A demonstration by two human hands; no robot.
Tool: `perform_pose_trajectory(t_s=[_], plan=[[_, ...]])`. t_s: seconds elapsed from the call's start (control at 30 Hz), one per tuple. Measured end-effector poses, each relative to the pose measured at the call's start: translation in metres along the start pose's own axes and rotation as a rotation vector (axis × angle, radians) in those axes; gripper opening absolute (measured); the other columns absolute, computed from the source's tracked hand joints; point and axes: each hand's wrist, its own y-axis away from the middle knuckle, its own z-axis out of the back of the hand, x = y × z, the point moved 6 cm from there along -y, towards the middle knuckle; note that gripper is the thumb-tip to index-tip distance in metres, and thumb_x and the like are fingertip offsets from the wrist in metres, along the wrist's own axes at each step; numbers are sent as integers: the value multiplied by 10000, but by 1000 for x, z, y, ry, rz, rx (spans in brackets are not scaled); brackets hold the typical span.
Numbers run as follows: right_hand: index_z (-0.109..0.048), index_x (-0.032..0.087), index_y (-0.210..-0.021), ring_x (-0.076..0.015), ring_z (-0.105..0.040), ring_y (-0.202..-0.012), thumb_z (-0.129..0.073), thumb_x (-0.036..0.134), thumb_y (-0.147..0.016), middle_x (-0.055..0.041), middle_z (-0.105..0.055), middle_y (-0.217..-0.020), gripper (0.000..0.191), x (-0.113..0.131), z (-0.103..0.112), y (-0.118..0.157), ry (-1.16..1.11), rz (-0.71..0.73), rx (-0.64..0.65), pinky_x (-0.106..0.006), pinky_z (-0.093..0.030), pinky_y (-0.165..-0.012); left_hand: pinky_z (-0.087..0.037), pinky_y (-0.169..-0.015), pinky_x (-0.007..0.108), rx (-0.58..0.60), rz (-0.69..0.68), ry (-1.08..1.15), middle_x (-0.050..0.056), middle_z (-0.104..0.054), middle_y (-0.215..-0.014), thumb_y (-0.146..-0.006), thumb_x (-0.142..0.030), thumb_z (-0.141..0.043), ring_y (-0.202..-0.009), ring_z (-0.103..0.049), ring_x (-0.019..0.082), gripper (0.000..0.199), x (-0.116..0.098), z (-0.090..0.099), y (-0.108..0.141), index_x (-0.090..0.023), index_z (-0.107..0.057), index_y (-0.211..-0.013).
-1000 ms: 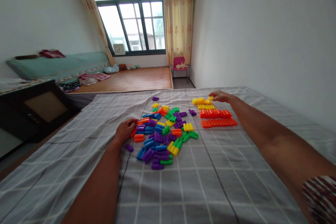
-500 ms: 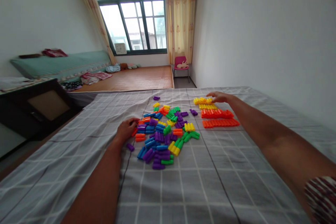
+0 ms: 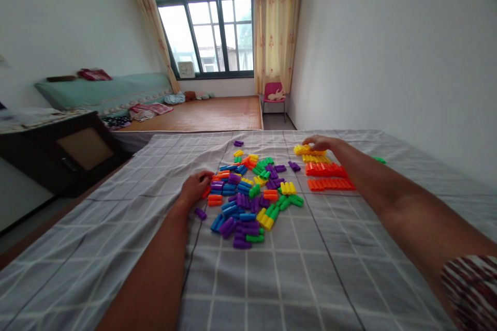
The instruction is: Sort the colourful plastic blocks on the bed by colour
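A loose heap of small plastic building blocks [image 3: 243,200], shaped like joined tubes in purple, blue, green, orange and yellow, lies on the checked cloth. My left hand [image 3: 196,187] rests at the heap's left edge, fingers loosely bent beside an orange block [image 3: 206,192]. To the right, my right hand [image 3: 321,143] reaches over the far yellow blocks [image 3: 303,150], thumb and fingers closed around part of them; its grip is partly hidden. Nearer me are a second yellow row [image 3: 315,159] and two orange rows [image 3: 326,169], their right ends covered by my forearm.
A single purple block [image 3: 201,213] lies near my left wrist, another [image 3: 238,143] beyond the heap. Green blocks [image 3: 378,160] show past my right forearm. A dark cabinet [image 3: 73,147] stands at left; a bed [image 3: 217,114] and pink chair [image 3: 274,90] are farther back.
My right hand has moved a little left and down onto the yellow blocks. Green blocks now show beyond my right forearm. My left hand stays by the heap; the view has turned slightly left.
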Motion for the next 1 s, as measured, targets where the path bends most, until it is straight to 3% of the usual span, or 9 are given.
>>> perform_pose_trajectory(t_s=[0.37, 0.5, 0.6, 0.67, 0.77, 1.0], plan=[[-664, 216, -1198, -250, -629, -1060, -764, 285, -660, -73, -674, -1188, 552, 3, -1, 1, 106, 5, -39, -328, -488, -917, -475, -729, 231, 0, -26, 9, -1, -740, -932, -795, -275, -457, -864, -653, 166, 341, 0, -1, -1, -236, -721, -1007], [-593, 194, -1296, -242, -632, -1052, -756, 269, -665, -99, -640, -1248, 655, 6, 9, 12, 66, 10, -51, -311, -507, -875, -470, -723, 246, -6, -25, -2, 16, -740, -934, -796, -268, -458, -849, -654, 177, 347, -3, 0, 1, -211, -719, -1016], [-575, 181, -1315, -230, -645, -1024, -702, 271, -724, -109, -663, -1198, 611, 19, 22, 25, 60, 14, -81, -294, -521, -833, -467, -716, 242, -18, -18, 12, 14, -740, -938, -792, -256, -464, -837, -655, 172, 340, -4, 0, 1, -214, -723, -1007], [-603, 171, -1278, -223, -651, -1005, -650, 259, -771, -109, -679, -1161, 517, 39, 27, 32, 84, 48, -133, -292, -515, -841, -465, -698, 238, -22, -20, 21, 13, -740, -930, -791, -248, -464, -820, -654, 169, 335, -3, -2, 1, -216, -726, -999], [-647, 163, -1205, -201, -663, -957, -588, 220, -812, -95, -697, -1124, 402, 88, 21, 40, 102, 169, -175, -285, -504, -850, -466, -683, 237, -22, -34, 54, 18, -740, -902, -790, -233, -463, -809, -657, 167, 333, -2, -4, 0, -209, -725, -995], [-696, 214, -1063, -173, -675, -875, -642, 238, -799, -39, -723, -1046, 271, 218, -31, 48, 54, 465, -68, -257, -503, -770, -498, -693, 228, -43, -23, 218, 13, -739, -864, -768, -189, -479, -762, -665, 148, 310, 6, -8, -3, -202, -725, -957]])
